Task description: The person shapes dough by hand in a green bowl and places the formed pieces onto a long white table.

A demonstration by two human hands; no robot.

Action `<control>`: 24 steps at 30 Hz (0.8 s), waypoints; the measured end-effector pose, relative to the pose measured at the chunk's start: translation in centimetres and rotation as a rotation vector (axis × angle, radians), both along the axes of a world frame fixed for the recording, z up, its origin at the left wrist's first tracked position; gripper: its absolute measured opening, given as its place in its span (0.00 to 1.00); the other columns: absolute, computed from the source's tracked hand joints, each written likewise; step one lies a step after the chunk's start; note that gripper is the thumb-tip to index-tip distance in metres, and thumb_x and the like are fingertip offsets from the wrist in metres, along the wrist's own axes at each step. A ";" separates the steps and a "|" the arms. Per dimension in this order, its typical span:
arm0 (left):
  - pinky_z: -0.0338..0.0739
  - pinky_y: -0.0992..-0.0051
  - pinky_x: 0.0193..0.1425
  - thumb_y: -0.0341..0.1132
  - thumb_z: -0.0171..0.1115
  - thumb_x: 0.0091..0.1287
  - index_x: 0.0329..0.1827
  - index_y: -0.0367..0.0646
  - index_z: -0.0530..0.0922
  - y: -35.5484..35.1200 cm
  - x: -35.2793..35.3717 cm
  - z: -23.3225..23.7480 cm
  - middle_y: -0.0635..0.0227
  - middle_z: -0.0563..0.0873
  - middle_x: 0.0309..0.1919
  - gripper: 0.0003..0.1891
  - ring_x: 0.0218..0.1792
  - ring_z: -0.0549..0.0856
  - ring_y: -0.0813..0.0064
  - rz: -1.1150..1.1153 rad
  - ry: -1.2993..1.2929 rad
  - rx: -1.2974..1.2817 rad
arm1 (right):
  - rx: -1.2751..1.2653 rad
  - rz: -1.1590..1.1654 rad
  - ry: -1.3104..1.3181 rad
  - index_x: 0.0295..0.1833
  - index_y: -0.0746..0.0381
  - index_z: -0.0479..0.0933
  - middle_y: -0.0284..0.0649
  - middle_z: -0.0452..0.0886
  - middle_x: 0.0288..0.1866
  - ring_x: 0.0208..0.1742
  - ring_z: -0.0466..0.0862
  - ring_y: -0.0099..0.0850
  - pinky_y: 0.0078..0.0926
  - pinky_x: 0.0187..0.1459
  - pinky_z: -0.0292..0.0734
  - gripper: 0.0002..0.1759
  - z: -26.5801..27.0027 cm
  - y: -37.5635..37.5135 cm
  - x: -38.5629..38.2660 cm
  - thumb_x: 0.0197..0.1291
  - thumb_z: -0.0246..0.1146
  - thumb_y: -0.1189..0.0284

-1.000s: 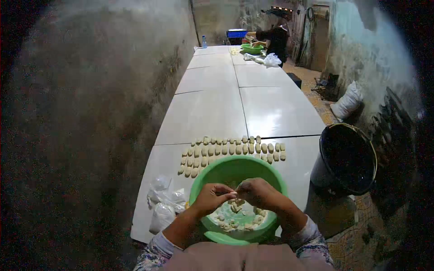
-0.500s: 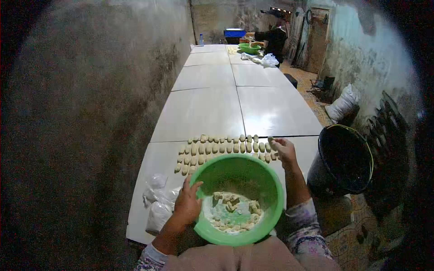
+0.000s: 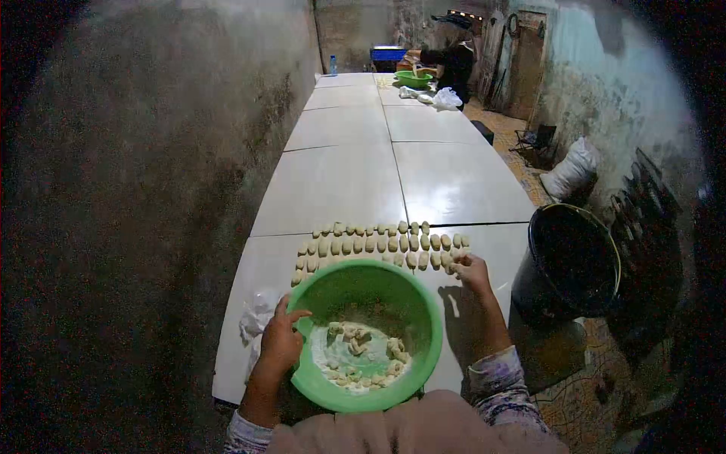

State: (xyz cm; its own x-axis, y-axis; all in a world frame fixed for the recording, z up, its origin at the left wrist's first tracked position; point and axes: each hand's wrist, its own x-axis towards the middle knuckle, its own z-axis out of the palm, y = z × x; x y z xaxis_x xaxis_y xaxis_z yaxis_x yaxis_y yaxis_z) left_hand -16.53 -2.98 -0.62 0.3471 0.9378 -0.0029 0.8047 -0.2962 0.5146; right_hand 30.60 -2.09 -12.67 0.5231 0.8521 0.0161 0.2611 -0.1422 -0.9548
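Observation:
A green basin (image 3: 432, 325) tilts toward me at the near table edge, with floury dough pieces (image 3: 355, 340) inside. My left hand (image 3: 281, 340) grips its left rim, fingers bent over the edge. Small oblong dough pieces (image 3: 369, 244) lie in rows on the table beyond the basin, whose far rim hides part of the nearest row. My right hand (image 3: 473, 274) is at the right end of these rows, fingertips pinched on a dough piece (image 3: 448, 261) touching the table.
Left of the basin lies a clear plastic bag (image 3: 257, 318). A black bucket (image 3: 571, 261) stands right of the table (image 3: 325, 189). At the far end, a person (image 3: 456, 66) works over another green basin (image 3: 414, 79), near white bags (image 3: 446, 98) and a blue crate (image 3: 389, 54).
The basin and my left hand have shifted left. My right hand has come nearer to me, from the far row to a nearer one. The far person's arm has moved.

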 end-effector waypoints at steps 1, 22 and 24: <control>0.76 0.64 0.54 0.17 0.58 0.48 0.49 0.54 0.81 0.3 -0.2 -0.6 0.55 0.58 0.70 0.25 0.53 0.79 0.56 -0.020 -0.042 0.032 | 0.062 -0.021 -0.110 0.37 0.66 0.79 0.36 0.82 0.30 0.26 0.79 0.22 0.21 0.26 0.73 0.08 0.1 -0.1 0.2 0.50 0.64 0.76; 0.73 0.62 0.59 0.18 0.61 0.48 0.44 0.48 0.82 0.3 1.6 -1.0 0.57 0.60 0.69 0.20 0.54 0.77 0.55 -0.068 0.005 -0.025 | -0.091 -0.195 -0.254 0.35 0.61 0.83 0.40 0.85 0.31 0.30 0.83 0.28 0.27 0.34 0.77 0.09 2.2 10.8 0.9 0.47 0.66 0.70; 0.73 0.61 0.58 0.19 0.58 0.49 0.43 0.48 0.83 0.4 1.7 -0.9 0.57 0.60 0.69 0.19 0.54 0.77 0.55 -0.090 0.036 0.014 | -0.142 -0.209 -0.311 0.35 0.58 0.84 0.40 0.85 0.33 0.32 0.84 0.30 0.28 0.37 0.78 0.09 2.4 11.8 0.5 0.47 0.68 0.68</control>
